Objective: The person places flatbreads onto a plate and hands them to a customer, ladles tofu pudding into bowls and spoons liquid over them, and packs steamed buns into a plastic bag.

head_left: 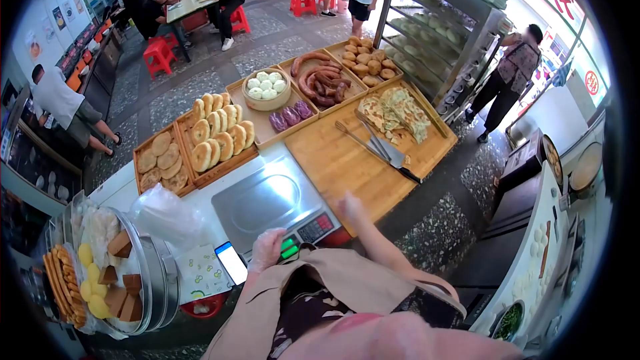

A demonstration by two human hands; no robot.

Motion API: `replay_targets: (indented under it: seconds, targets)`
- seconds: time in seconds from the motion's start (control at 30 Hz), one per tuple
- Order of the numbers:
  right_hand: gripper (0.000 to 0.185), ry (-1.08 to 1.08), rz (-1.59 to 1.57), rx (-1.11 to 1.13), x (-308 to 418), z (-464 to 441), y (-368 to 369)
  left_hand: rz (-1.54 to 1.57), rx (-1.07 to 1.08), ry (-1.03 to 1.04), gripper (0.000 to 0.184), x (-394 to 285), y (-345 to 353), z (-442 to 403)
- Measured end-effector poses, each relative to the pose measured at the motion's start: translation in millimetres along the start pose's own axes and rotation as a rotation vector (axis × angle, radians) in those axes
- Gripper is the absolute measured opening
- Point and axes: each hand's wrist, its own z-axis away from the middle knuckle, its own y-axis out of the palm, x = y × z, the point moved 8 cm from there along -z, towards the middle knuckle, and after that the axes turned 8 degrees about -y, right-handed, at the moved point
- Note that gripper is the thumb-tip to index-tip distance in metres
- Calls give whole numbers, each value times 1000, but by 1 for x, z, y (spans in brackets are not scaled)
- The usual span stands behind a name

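Observation:
My left hand (269, 247), in a thin clear glove, is near the front left corner of the metal scale (267, 193), beside its green display; its fingers look curled, and what they hold, if anything, cannot be made out. My right hand (351, 208) is blurred over the near edge of the wooden board (320, 153), right of the scale. Farther back on the board lie a knife (393, 155), metal tongs (360, 139) and cut flatbread (400, 112). A phone (231, 263) with a lit screen lies left of my left hand.
Trays of round breads (220, 135), sausages (320, 80) and buns (367, 60) line the far side. A plastic bag (165, 212) and a steamer (157, 273) stand left. A rack (433, 27) stands back right. A person (510, 73) is at the right; others sit at tables.

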Motion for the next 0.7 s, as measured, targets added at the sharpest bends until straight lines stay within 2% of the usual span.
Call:
replay_targets:
  seconds: [0.1, 0.17, 0.37, 0.6, 0.7]
  targets:
    - [46, 85, -43, -74, -25, -3, -11, -16, 16, -1, 14, -4, 4, -4]
    - [47, 140, -13, 55, -31, -5, -6, -29, 19, -21, 14, -9, 7, -7]
    - [47, 151, 181, -39, -29, -7, -5, -36, 11, -36, 14, -7, 14, -8]
    - [47, 75, 284, 30, -36, -17, 2, -19, -7, -31, 14, -4, 14, -6]
    - [47, 178, 339, 52, -41, -22, 0, -39, 22, -40, 14, -2, 18, -7]
